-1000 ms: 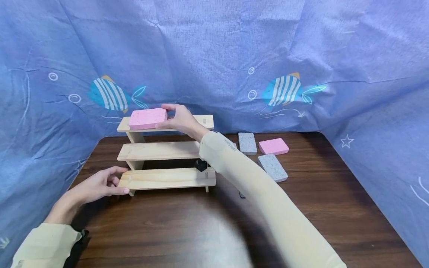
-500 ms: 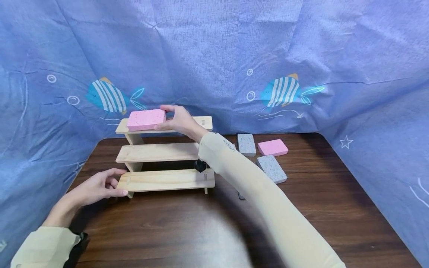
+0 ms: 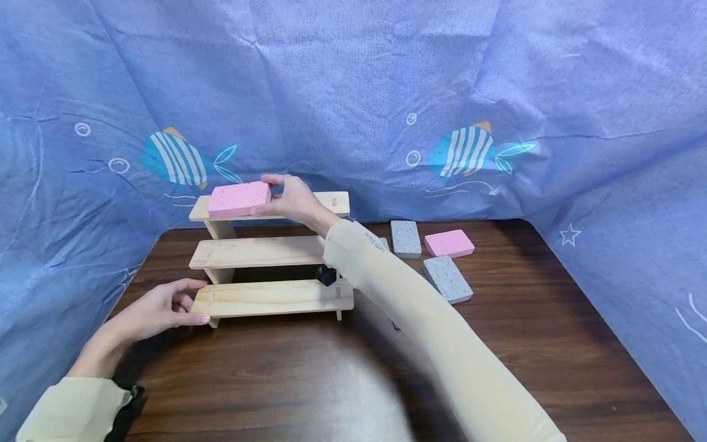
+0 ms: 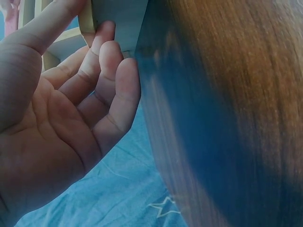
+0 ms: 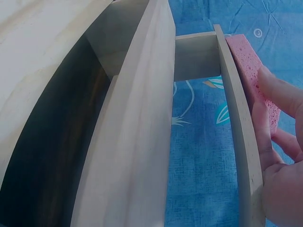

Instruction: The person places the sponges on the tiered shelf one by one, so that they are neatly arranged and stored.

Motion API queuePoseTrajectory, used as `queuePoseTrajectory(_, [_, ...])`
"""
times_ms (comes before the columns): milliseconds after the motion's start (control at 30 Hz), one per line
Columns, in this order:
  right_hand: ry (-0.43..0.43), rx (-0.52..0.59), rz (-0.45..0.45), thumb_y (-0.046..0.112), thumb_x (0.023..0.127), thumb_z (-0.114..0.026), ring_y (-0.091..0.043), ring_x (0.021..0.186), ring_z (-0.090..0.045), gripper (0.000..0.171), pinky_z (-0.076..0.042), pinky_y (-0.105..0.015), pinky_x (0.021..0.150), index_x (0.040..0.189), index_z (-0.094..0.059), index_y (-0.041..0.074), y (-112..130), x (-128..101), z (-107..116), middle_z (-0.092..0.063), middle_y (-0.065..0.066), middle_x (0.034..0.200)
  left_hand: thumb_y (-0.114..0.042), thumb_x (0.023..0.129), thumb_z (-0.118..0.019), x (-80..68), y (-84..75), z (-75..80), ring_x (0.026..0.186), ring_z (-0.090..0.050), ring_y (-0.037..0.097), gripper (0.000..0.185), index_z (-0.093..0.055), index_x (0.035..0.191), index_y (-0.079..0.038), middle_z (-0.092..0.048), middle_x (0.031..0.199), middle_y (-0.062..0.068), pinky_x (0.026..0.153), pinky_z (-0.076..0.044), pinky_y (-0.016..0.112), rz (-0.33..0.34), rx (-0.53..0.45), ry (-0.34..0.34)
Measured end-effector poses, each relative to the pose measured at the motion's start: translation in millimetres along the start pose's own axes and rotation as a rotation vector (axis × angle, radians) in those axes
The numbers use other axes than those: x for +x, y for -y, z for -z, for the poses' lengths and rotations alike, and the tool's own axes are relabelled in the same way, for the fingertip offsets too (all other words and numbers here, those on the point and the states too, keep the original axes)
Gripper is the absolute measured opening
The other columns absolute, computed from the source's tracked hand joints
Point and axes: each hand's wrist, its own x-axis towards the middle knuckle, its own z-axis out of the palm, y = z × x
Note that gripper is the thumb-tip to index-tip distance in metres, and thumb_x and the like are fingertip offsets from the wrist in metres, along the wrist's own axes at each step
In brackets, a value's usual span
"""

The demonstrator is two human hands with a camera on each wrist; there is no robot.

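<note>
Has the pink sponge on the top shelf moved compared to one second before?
Yes. The pink sponge has slid slightly left along the top shelf, toward its left end, with the right hand holding it.

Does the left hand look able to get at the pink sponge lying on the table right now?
Probably not easily. The left hand rests at the left end of the wooden stepped rack, while that pink sponge lies on the far right, with the right arm stretched across between them.
</note>
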Motion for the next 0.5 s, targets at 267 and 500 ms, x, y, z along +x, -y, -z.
queuePoseTrajectory(267, [0.006, 0.047, -0.025, 0.025, 0.07, -0.086, -0.009, 0.108, -0.059, 0.082, -0.046, -0.014, 0.082, 0.14, -0.048, 0.011, 1.1, -1.4, -0.2, -0.05, 0.004, 0.139, -0.025, 0.078, -0.079, 0.7, -1.0, 0.3, 0.064, -0.061, 0.023, 0.079, -0.036, 0.136, 0.006, -0.063, 0.08, 0.01, 0.053, -0.05, 0.031, 0.0, 0.011, 0.009])
queuePoseTrajectory(500, [0.029, 0.126, -0.014, 0.023, 0.072, -0.085, -0.015, 0.117, -0.055, 0.081, -0.045, -0.014, 0.086, 0.141, -0.046, 0.008, 0.0, -2.7, 2.0, -0.046, 0.001, 0.143, -0.024, 0.078, -0.08, 0.6, 0.7, 0.8, 0.06, -0.06, 0.025, 0.079, -0.035, 0.136, 0.006, -0.063, 0.079, 0.012, 0.051, -0.049, 0.035, -0.002, 0.007, 0.012])
